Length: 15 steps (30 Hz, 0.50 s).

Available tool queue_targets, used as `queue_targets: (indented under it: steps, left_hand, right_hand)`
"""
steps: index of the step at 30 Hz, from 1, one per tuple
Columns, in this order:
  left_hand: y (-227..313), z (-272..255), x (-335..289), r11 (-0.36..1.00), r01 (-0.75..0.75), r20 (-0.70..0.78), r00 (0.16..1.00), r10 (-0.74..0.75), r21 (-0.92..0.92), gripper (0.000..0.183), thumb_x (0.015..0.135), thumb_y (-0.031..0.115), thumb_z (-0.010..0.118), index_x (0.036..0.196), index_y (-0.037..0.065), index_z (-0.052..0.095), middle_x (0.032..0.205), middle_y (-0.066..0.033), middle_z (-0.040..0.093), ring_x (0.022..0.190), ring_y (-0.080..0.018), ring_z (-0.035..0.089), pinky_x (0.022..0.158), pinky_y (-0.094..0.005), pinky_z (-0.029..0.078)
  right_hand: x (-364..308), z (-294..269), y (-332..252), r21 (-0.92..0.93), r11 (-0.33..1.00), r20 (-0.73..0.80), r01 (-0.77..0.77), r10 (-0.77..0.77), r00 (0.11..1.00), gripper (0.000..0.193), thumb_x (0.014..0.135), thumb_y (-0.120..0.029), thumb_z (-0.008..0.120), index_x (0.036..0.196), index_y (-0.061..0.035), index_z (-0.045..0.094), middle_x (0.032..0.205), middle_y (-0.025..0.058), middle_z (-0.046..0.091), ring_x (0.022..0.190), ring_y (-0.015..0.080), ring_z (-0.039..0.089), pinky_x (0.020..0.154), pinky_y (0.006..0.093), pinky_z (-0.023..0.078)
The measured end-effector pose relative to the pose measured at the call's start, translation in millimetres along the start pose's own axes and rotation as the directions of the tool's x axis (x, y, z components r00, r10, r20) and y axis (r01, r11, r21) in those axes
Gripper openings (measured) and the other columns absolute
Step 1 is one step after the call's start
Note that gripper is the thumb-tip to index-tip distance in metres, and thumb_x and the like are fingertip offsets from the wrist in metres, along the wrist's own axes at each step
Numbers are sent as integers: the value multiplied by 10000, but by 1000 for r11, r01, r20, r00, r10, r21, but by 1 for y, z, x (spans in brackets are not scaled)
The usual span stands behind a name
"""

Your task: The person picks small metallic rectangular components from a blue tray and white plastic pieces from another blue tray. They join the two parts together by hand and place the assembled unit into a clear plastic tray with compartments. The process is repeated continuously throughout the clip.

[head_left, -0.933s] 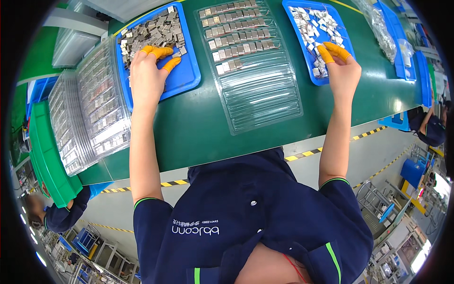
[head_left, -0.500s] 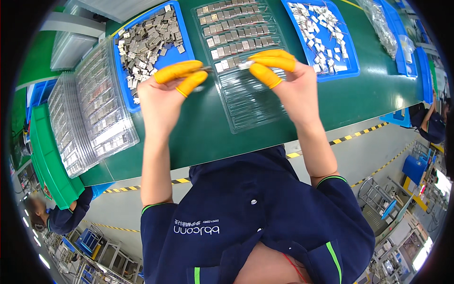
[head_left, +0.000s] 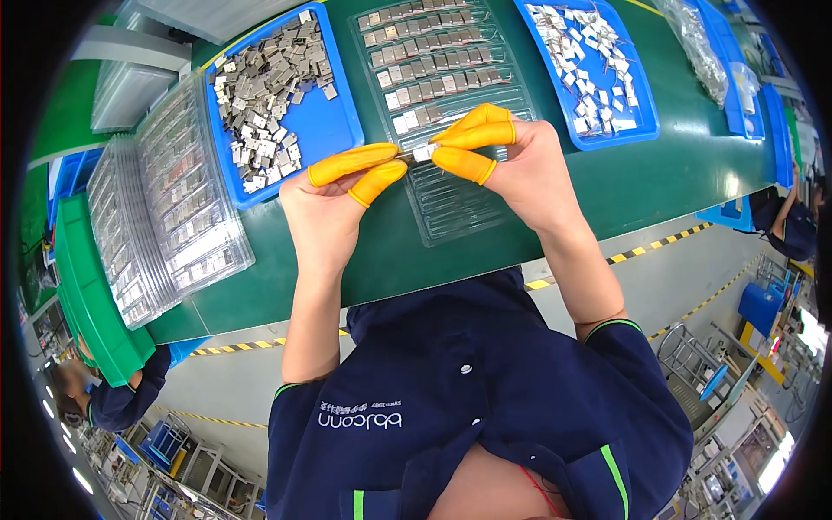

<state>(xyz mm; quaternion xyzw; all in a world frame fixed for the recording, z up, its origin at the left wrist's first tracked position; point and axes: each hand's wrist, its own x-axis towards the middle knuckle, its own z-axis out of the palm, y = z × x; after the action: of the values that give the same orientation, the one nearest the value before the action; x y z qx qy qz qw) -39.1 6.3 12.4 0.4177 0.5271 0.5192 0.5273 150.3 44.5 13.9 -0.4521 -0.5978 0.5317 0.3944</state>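
Observation:
My left hand [head_left: 329, 199], with yellow finger cots on thumb and finger, pinches a small grey metal housing [head_left: 404, 156], mostly covered by the fingertips. Opposite it, my right hand [head_left: 524, 165], also in yellow cots, grips a small white connector [head_left: 424, 152]. The two parts meet end to end between my fingertips; how deep one sits in the other cannot be made out. Beneath them lies a clear plastic tray [head_left: 455, 212] with slotted rows. Its far rows carry several grey and white housings with thin wires, and the nearest filled row is partly filled.
A blue tray [head_left: 334, 130] of loose metal housings lies left, another blue tray [head_left: 637, 130] of wired white connectors right. Stacked clear trays [head_left: 186, 191] and a green bin [head_left: 95, 295] stand at the far left. Plastic bags [head_left: 698, 61] lie far right. Other people sit at both sides.
My left hand has moved right and my right hand slightly left and nearer me. The housing and the connector, apart before, now touch.

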Motion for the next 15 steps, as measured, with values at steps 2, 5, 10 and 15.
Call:
queue_targets:
  steps: [2,5,10,15]
  left_hand:
    - [2,-1,-2,999,-23,6,1000,23,39,191,715,-35,698,903,-42,669,876,-105,672,811,-163,640,776,-267,510]
    - [9,4,-6,891,-229,57,973,225,391,172,699,-21,707,870,-3,692,851,-74,684,791,-138,639,753,-253,499]
    - [12,9,-4,937,-185,121,980,155,297,162,699,-10,711,860,-3,693,850,-73,685,784,-139,639,747,-250,497]
    - [16,10,-3,995,80,273,960,-61,-61,181,720,-38,691,895,-71,657,857,-121,671,796,-171,644,756,-274,519]
  right_hand:
    - [-1,-5,-5,6,999,50,-35,35,998,166,673,-41,738,834,-27,704,801,71,654,774,153,597,721,263,468]
    - [-4,-11,-7,-63,998,76,23,-19,997,166,655,-36,745,814,-24,701,797,73,653,771,159,598,715,265,469]
    - [-6,-18,-16,-203,968,115,144,-123,986,162,638,-19,751,790,-21,696,805,64,650,775,161,597,715,263,470]
    - [-3,-19,-13,214,959,259,-185,127,958,198,657,18,738,847,-2,684,871,50,649,788,132,601,761,256,480]
